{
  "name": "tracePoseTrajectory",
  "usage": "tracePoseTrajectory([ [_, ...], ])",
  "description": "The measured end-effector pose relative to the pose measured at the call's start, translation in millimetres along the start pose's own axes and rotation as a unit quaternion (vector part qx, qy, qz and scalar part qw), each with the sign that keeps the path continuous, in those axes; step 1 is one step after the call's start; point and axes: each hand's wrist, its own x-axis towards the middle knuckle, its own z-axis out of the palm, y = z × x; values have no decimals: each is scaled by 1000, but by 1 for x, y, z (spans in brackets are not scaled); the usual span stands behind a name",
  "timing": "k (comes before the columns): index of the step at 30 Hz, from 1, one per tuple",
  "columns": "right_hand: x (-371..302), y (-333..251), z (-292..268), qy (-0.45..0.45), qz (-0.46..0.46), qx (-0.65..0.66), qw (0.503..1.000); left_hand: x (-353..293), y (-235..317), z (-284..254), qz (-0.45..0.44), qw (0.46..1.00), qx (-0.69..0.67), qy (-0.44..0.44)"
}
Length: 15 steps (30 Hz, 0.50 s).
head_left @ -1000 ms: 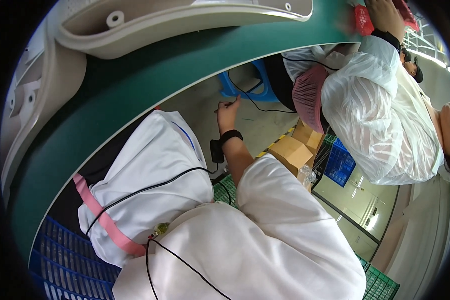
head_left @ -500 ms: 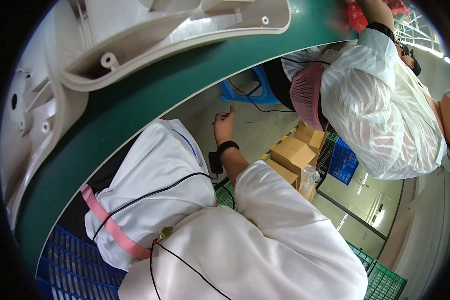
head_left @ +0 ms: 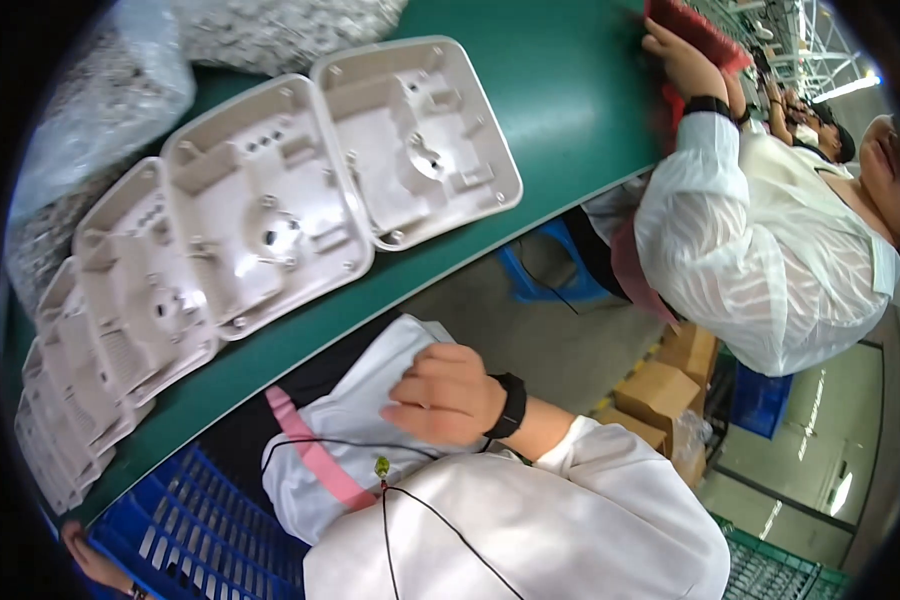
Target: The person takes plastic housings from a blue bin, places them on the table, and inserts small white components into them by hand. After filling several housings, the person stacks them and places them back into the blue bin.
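My right hand [head_left: 450, 393], with a black band at the wrist, hovers over my white-covered lap. Its fingers are loosely bent and apart, somewhat blurred, with nothing visible in them. At the lower left, my left hand [head_left: 92, 560] is against the outer corner of a blue slatted plastic crate [head_left: 205, 525], its fingers partly hidden and seemingly closed on the rim. On the green table stand several pale grey plastic housings in a row, open side up, with screw posts and holes; the nearest to the right is a rounded shell [head_left: 410, 140].
Clear bags of small grey parts [head_left: 290, 35] lie behind the housings. To my right a co-worker in a white sleeve [head_left: 705, 210] handles something red [head_left: 695, 30]. Cardboard boxes [head_left: 655, 395], a blue stool [head_left: 555, 265] and a green crate [head_left: 785, 565] stand on the floor.
The view has shifted, now taking in the whole row of housings and the parts bags. My right hand has come back over my lap. My left hand has come into view by the crate.
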Motion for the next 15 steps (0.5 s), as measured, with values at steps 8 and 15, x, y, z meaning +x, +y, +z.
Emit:
tracePoseTrajectory([
  [8,189,-50,-134,248,-136,-67,957,-11,33,6,122,990,-71,4],
  [15,154,-69,-217,269,-201,-77,939,21,8,0,160,985,-51,-28],
])
